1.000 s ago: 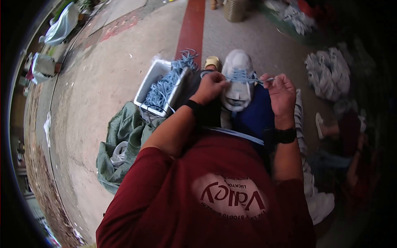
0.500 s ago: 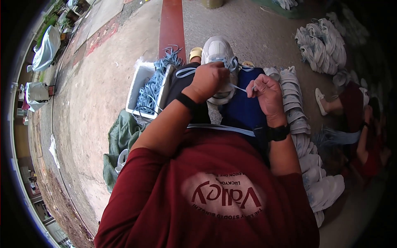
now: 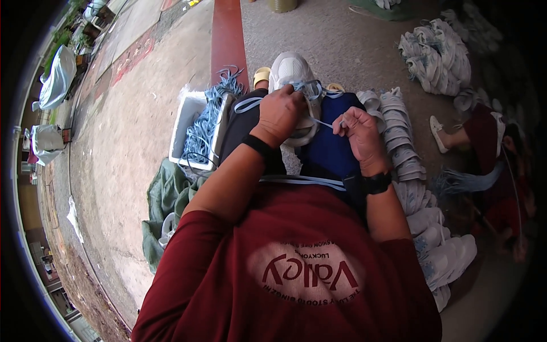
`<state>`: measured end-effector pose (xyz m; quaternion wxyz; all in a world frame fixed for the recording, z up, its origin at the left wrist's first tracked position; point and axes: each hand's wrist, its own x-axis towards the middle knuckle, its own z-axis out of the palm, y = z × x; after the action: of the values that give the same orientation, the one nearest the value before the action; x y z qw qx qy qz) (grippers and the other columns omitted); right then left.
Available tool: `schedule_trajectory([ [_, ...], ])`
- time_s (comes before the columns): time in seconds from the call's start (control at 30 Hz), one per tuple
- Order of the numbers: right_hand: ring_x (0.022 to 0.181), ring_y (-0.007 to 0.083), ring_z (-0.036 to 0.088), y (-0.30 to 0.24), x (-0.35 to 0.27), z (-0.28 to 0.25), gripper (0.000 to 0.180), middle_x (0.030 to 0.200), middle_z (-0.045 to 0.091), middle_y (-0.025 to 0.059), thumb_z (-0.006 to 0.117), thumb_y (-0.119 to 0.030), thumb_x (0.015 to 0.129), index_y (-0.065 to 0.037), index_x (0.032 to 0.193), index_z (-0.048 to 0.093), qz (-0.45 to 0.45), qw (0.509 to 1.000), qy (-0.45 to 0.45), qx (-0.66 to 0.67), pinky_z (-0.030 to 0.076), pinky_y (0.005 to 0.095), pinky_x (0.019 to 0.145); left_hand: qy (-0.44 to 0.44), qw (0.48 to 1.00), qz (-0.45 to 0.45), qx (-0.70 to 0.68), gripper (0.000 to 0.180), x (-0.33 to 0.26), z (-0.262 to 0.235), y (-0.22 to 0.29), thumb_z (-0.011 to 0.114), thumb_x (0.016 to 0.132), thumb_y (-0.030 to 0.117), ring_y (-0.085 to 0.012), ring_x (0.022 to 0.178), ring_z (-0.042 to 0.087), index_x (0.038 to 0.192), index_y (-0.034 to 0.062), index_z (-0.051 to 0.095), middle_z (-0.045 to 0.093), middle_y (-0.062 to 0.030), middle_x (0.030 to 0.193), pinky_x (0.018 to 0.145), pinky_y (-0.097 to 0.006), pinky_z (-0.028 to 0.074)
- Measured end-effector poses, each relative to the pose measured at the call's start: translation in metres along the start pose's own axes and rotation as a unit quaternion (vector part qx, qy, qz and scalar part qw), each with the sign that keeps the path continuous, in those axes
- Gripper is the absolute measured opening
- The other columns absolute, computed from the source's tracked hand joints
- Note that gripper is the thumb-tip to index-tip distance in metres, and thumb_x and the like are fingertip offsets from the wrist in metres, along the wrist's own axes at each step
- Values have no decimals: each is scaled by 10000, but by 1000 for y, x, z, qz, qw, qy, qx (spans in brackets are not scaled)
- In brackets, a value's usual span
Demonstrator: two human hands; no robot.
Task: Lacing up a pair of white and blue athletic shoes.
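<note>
A white sneaker (image 3: 291, 66) lies between my knees, toe pointing away, with light blue lace strung across its front. My left hand (image 3: 281, 112) is closed on the sneaker at its lacing area; its fingertips are partly hidden. My right hand (image 3: 360, 132), just right of the sneaker, pinches a light blue shoelace (image 3: 322, 123) that runs taut from the shoe's opening. A loop of blue lace (image 3: 248, 104) hangs over my left knee. More laces (image 3: 199, 134) lie bunched in a white foam box (image 3: 177, 132) beside my left leg.
Stacked white shoes (image 3: 401, 134) line my right side. A larger shoe pile (image 3: 437, 57) lies at the far right, near another person's foot (image 3: 444, 134). A green sack (image 3: 166, 187) sits left of me. A red stripe (image 3: 228, 37) crosses the floor ahead.
The whole view has shifted slightly. My right hand stays pinched on the lace and my left stays at the sneaker. At right, the other person's arm has moved lower.
</note>
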<state>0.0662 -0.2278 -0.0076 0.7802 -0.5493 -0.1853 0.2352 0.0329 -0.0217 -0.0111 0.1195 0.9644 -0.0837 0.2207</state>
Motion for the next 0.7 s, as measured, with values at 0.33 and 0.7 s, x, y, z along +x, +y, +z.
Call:
schedule_trajectory([
  [0.33, 601, 106, 478, -1, -5, 4, 216, 661, 564, 74, 505, -142, 900, -72, 696, 494, -8, 997, 60, 53, 368, 220, 580, -69, 994, 52, 63, 97, 3, -10, 6, 548, 723, 128, -234, 729, 619, 745, 66, 619, 577, -85, 775, 596, -342, 491],
  [0.7, 542, 111, 385, -34, -68, -162, 204, 635, 383, -13, 527, -106, 860, -114, 689, 416, -140, 925, 310, 167, 356, 238, 527, -86, 976, -157, 127, 44, -134, -110, -116, 545, 700, 59, -327, 674, 574, 660, 51, 561, 547, -145, 704, 597, -419, 471],
])
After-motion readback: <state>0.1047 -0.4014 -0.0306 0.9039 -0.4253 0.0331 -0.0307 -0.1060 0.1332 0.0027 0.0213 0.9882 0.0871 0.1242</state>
